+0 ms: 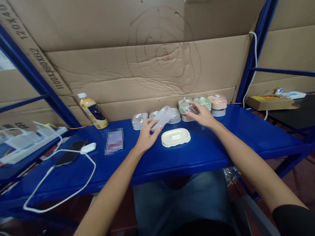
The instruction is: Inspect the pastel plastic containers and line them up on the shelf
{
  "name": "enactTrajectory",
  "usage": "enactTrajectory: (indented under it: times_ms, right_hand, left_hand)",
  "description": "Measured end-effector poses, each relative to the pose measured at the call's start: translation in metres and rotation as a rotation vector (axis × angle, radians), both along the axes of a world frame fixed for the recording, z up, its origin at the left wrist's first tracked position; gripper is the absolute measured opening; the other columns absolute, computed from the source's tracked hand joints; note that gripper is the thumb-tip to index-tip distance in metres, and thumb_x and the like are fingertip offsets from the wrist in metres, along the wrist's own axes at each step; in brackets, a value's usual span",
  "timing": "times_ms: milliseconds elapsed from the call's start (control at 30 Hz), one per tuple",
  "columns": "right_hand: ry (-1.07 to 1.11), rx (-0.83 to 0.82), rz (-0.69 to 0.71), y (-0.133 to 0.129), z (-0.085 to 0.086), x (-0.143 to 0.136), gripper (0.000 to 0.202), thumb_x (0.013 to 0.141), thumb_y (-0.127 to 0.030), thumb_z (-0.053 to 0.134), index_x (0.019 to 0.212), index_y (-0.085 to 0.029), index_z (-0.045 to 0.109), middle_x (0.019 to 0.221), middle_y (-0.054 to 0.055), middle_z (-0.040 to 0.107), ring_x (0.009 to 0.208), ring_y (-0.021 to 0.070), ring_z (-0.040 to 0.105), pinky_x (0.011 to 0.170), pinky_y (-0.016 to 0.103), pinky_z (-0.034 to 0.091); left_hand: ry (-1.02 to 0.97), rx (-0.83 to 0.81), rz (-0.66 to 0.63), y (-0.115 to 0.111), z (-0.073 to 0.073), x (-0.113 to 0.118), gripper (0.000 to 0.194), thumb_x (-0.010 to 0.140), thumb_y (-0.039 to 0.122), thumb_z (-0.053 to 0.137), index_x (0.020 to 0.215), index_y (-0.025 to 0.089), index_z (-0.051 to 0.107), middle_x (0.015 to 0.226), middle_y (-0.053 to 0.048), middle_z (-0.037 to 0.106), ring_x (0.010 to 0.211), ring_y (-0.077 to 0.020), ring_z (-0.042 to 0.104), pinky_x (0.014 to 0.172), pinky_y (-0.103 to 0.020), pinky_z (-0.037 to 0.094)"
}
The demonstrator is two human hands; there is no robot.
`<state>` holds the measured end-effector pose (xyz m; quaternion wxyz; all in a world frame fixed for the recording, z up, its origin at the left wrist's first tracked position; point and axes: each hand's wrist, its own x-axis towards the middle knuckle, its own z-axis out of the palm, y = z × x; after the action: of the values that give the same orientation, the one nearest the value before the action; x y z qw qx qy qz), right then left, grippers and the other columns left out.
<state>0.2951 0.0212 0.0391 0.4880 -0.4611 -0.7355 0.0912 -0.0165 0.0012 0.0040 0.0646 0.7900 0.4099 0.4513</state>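
My left hand (147, 135) grips a translucent whitish oval box part (161, 118), tilted above the table; whether it is a lid or a tray I cannot tell. My right hand (203, 115) has its fingers curled round a clear, shiny plastic piece (191, 108), close in front of a green-topped box (184, 106). Its exact kind is blurred. Between my hands, nearer to me, a cream oval soap-dish-like tray (175, 137) lies on the blue table (208, 148). Behind the left hand stand pale lidded boxes (139, 121), partly hidden.
Green (202, 103) and peach boxes (217, 102) line the back right. To the left are a juice bottle (94, 112), a flat packet (114, 141), a phone (71, 153), a white cable (92, 175) and a power strip (30, 144). Cardboard (95, 68) walls the back.
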Motion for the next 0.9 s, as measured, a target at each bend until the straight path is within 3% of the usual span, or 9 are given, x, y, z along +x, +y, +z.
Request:
enactTrajectory:
  times_ms: [133, 200, 367, 533, 667, 800, 900]
  right_hand:
    - [-0.044, -0.001, 0.158, -0.002, -0.001, -0.001, 0.070, 0.076, -0.057, 0.081, 0.136, -0.023, 0.068, 0.123, 0.012, 0.074, 0.110, 0.0321, 0.070, 0.102, 0.052, 0.055]
    - [-0.130, -0.015, 0.287, -0.006, -0.001, -0.004, 0.073, 0.073, -0.056, 0.085, 0.136, -0.024, 0.069, 0.130, 0.011, 0.073, 0.117, 0.0318, 0.069, 0.106, 0.051, 0.053]
    - [-0.336, -0.048, 0.441, -0.014, -0.003, -0.022, 0.078, 0.066, -0.055, 0.091, 0.136, -0.026, 0.070, 0.132, 0.010, 0.072, 0.120, 0.0322, 0.069, 0.109, 0.049, 0.051]
    - [-0.440, -0.044, 0.502, -0.015, -0.009, -0.043, 0.085, 0.064, -0.057, 0.093, 0.139, -0.027, 0.068, 0.134, 0.010, 0.071, 0.124, 0.0337, 0.067, 0.110, 0.051, 0.051]
    - [-0.433, -0.064, 0.501, -0.013, -0.015, -0.048, 0.082, 0.063, -0.058, 0.092, 0.138, -0.030, 0.069, 0.130, 0.009, 0.073, 0.121, 0.0342, 0.068, 0.108, 0.054, 0.051]
    - [-0.422, -0.082, 0.479, -0.013, -0.020, -0.048, 0.086, 0.062, -0.062, 0.092, 0.138, -0.030, 0.068, 0.129, 0.010, 0.071, 0.119, 0.0350, 0.067, 0.107, 0.056, 0.052]
    - [-0.313, -0.041, 0.461, -0.015, -0.018, -0.045, 0.071, 0.079, -0.065, 0.078, 0.137, -0.025, 0.068, 0.131, 0.012, 0.070, 0.120, 0.0327, 0.066, 0.108, 0.052, 0.051]
  left_hand:
    - [0.240, -0.089, -0.190, -0.017, -0.001, 0.011, 0.045, 0.097, 0.052, 0.061, 0.132, 0.025, 0.068, 0.143, -0.013, 0.053, 0.140, -0.0335, 0.053, 0.120, -0.051, 0.042]
    - [0.276, -0.135, -0.241, -0.021, -0.004, 0.016, 0.054, 0.094, 0.053, 0.064, 0.141, 0.027, 0.060, 0.144, -0.013, 0.053, 0.140, -0.0332, 0.054, 0.121, -0.050, 0.042]
    - [0.213, -0.226, -0.217, -0.017, -0.012, 0.025, 0.101, 0.077, 0.058, 0.082, 0.158, 0.021, 0.034, 0.159, -0.020, 0.046, 0.147, -0.0408, 0.046, 0.121, -0.058, 0.039]
    - [0.148, -0.283, -0.210, -0.011, -0.016, 0.029, 0.121, 0.066, 0.059, 0.090, 0.161, 0.021, 0.027, 0.160, -0.022, 0.046, 0.148, -0.0438, 0.045, 0.119, -0.060, 0.040]
    - [0.151, -0.292, -0.198, -0.009, -0.018, 0.030, 0.122, 0.064, 0.061, 0.091, 0.160, 0.019, 0.028, 0.160, -0.023, 0.045, 0.148, -0.0438, 0.045, 0.119, -0.059, 0.041]
    - [0.150, -0.255, -0.241, -0.011, -0.016, 0.030, 0.110, 0.068, 0.056, 0.089, 0.156, 0.020, 0.035, 0.158, -0.022, 0.048, 0.145, -0.0422, 0.049, 0.118, -0.059, 0.042]
    - [0.137, -0.203, -0.223, -0.014, -0.012, 0.026, 0.098, 0.071, 0.048, 0.087, 0.152, 0.020, 0.040, 0.155, -0.020, 0.053, 0.143, -0.0401, 0.052, 0.119, -0.058, 0.042]
